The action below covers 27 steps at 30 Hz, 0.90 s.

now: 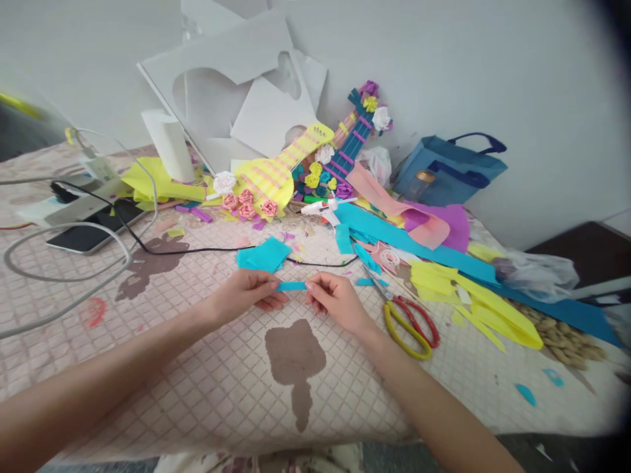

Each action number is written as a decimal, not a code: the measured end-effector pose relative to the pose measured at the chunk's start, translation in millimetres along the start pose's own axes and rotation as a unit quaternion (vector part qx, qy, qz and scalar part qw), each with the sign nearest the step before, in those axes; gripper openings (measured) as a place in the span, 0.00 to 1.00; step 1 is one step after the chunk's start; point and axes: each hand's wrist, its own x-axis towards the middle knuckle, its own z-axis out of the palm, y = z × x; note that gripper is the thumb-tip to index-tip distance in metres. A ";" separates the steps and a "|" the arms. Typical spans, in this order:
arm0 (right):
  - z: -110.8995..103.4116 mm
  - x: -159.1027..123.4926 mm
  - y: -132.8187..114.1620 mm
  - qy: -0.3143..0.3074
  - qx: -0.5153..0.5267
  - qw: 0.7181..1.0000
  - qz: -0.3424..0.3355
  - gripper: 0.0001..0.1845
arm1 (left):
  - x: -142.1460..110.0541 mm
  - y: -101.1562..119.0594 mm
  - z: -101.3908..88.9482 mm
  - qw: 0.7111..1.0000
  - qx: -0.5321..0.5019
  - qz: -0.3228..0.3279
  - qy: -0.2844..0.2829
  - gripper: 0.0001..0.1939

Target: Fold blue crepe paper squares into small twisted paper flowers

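Narrow turquoise strip [292,286], straight and level

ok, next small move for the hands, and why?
Probably a gentle outward pull on the blue strip: the left hand and right hand pinch it from either side, leaving a short span bare between them.

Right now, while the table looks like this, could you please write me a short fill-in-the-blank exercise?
1. The left hand and right hand pinch a narrow strip whose colour is ____.
2. Of the two hands, the scissors lie nearer the ____ one.
3. The front paper guitar has a ____ body.

Missing words: blue; right; yellow.
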 end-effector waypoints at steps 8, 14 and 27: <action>-89.8 -63.9 -9.5 0.157 -0.356 0.919 -0.059 0.08 | 10.2 2.0 22.1 0.998 -0.048 0.036 0.016 0.13; -143.7 -109.8 27.3 0.138 -0.504 0.853 0.003 0.13 | 59.9 30.7 91.6 0.996 -0.022 0.072 -0.046 0.08; -138.1 -109.4 37.8 0.142 -0.540 0.829 0.034 0.19 | 120.5 28.1 141.5 0.970 0.161 0.179 0.034 0.07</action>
